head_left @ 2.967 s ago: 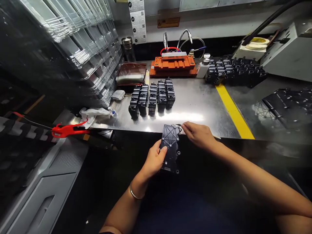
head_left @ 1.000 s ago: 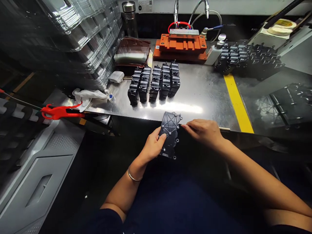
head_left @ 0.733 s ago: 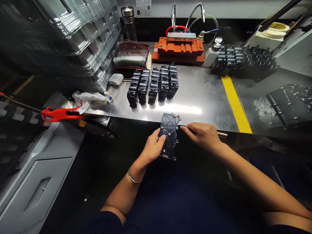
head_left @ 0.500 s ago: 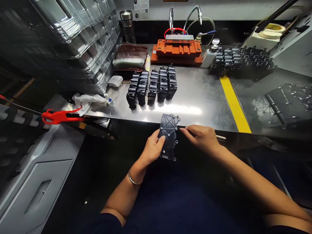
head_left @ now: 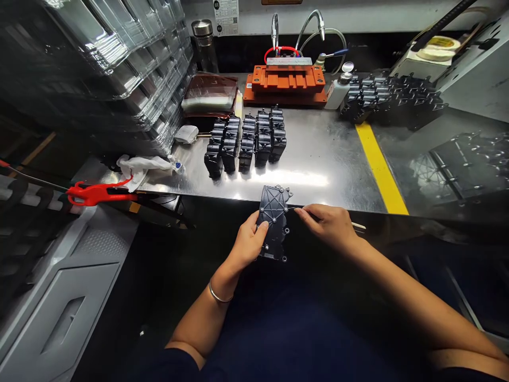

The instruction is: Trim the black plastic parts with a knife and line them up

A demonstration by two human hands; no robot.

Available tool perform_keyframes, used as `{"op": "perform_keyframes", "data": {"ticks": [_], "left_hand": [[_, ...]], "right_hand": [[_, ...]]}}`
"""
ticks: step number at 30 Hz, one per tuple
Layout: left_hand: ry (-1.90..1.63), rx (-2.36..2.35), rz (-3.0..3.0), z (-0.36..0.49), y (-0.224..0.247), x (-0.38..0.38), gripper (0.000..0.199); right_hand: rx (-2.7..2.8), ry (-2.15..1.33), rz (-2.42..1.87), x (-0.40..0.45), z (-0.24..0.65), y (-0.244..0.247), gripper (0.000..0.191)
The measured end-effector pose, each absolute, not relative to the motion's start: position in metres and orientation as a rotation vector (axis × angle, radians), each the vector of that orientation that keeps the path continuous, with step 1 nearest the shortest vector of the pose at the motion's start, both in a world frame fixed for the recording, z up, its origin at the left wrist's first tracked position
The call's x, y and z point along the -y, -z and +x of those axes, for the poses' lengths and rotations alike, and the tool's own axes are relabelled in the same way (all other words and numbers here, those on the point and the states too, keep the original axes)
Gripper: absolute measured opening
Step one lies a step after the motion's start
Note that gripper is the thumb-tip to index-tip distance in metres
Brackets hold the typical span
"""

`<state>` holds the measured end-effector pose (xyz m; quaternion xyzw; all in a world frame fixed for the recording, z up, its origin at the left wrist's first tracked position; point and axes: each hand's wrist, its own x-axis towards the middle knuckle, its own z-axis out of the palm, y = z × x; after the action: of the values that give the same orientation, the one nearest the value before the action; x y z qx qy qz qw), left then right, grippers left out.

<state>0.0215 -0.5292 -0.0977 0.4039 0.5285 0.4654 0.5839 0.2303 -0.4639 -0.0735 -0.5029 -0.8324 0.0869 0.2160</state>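
My left hand (head_left: 251, 237) is closed on the left edge of a black plastic cover (head_left: 274, 236), thumb across its face. The cover is held upright in front of the bench edge; crossed ribs mark its upper half and small round lugs line its right side. In my right hand (head_left: 328, 220) is a thin stick-like tool (head_left: 360, 226), pinched between thumb and fingers. Its pale rear end pokes out behind the hand, while its slender tip reaches the cover's right edge; whether it touches I cannot tell. Several similar black plastic parts (head_left: 246, 140) stand in a row on the bench beyond.
An orange fixture (head_left: 284, 87) sits at the back of the metal bench (head_left: 318, 154), beside a white bottle (head_left: 339, 93). More black parts (head_left: 369, 98) stand at back right. Stacked clear trays (head_left: 151, 79) rise on the left, near a red air gun (head_left: 93, 193).
The bench scene has shifted slightly left in view. Both hands keep their grips, and the tool tip stays near the cover's right edge.
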Motion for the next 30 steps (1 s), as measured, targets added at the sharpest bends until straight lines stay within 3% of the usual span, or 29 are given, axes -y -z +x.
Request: {"op": "perform_keyframes", "data": {"ticks": [10, 15, 18, 24, 27, 30], "left_hand": [[-1.084, -1.266, 0.99, 0.027, 0.098, 0.529, 0.04], [-1.057, -1.226, 1.01, 0.021, 0.092, 0.528, 0.044], [-0.864, -1.014, 1.123, 0.002, 0.075, 0.531, 0.045], [-0.5, -0.96, 1.598, -0.034, 0.045, 0.541, 0.031], [-0.777, -1.24, 1.723, -0.043, 0.055, 0.54, 0.026], [-1.367, -1.669, 1.33, -0.044, 0.074, 0.54, 0.05]], "right_hand": [[2.279, -0.274, -1.47, 0.48, 0.22, 0.071, 0.043], [2.223, -0.613, -1.397, 0.474, 0.222, 0.064, 0.041], [2.02, -0.741, -1.432, 0.461, 0.233, 0.051, 0.038], [2.126, -1.84, -1.082, 0.458, 0.243, 0.039, 0.048], [1.829, -1.823, -1.149, 0.465, 0.244, 0.048, 0.045], [1.523, -1.649, -1.247, 0.473, 0.247, 0.056, 0.052]]}}
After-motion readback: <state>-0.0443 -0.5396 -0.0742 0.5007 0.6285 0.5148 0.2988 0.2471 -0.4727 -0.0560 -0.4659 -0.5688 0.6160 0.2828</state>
